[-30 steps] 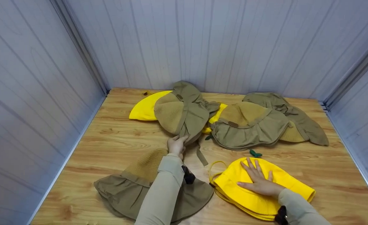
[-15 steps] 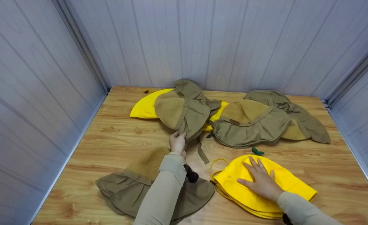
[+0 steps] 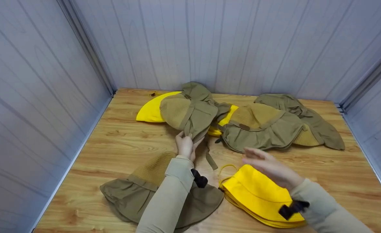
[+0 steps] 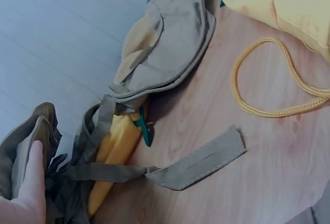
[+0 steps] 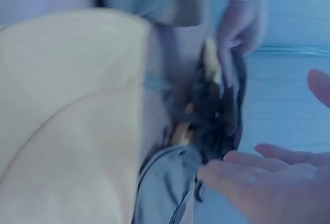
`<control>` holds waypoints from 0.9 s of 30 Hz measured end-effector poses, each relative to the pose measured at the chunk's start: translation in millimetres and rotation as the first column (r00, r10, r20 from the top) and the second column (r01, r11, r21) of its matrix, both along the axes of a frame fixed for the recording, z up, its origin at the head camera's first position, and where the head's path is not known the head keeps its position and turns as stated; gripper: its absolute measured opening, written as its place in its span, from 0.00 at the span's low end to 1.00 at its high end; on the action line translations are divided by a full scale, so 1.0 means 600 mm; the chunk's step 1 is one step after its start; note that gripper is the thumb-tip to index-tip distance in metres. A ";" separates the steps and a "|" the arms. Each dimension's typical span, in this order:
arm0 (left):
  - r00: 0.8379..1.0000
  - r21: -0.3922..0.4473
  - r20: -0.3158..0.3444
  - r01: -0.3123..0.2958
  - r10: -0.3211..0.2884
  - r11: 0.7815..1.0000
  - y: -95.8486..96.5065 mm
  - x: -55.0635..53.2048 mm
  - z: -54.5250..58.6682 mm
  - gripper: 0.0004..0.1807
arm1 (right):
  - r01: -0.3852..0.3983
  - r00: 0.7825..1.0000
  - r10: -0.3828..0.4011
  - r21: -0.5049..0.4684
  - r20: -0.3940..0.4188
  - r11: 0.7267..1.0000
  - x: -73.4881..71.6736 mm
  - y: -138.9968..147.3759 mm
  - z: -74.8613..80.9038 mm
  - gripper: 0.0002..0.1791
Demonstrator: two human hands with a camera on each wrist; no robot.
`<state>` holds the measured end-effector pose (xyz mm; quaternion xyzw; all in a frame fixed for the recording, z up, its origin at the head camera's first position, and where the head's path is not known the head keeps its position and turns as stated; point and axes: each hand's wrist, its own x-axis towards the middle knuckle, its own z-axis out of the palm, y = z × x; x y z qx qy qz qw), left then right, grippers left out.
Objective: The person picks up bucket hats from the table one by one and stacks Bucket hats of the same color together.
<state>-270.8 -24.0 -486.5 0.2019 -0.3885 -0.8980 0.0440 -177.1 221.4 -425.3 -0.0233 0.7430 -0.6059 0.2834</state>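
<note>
In the head view my left hand (image 3: 185,146) pinches the brim edge of a khaki sun hat (image 3: 205,113) with a tan woven crown. The left wrist view shows the thumb (image 4: 33,175) lying along the folded brim. A loose khaki strap (image 4: 206,159) trails from the hat onto the table. My right hand (image 3: 273,166), fingers straight, is raised over a stack of folded yellow hats (image 3: 258,197), covering part of it. In the blurred right wrist view its fingers (image 5: 242,180) hold nothing. Another khaki hat (image 3: 151,171) lies under the left forearm.
Two more khaki hats (image 3: 263,137) overlap at the back right. A yellow hat (image 3: 150,110) shows behind the held one, and more yellow cloth (image 3: 229,116) between the khaki hats. A yellow cord loop (image 4: 234,79) lies beside the stack. Panel walls (image 3: 229,45) enclose the wooden table (image 3: 112,145).
My right hand has lifted off the yellow hats, where its spread fingers were resting, and moved up towards the back. The left hand keeps its grip on the khaki hat's brim.
</note>
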 end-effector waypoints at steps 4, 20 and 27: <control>1.000 -0.005 0.000 -0.020 0.020 1.000 -0.002 0.004 0.008 0.28 | 0.081 0.992 -0.045 -0.320 0.120 0.944 -0.046 -0.030 0.003 0.41; 0.999 -0.026 -0.035 -0.041 0.040 0.999 0.018 0.048 0.031 0.27 | 0.450 0.863 -0.142 -0.609 0.485 0.653 -0.226 -0.145 -0.053 0.35; 0.998 -0.032 -0.063 0.009 -0.011 0.999 0.023 0.067 0.032 0.27 | 0.473 0.862 -0.152 -0.658 0.484 0.586 -0.254 -0.153 -0.046 0.21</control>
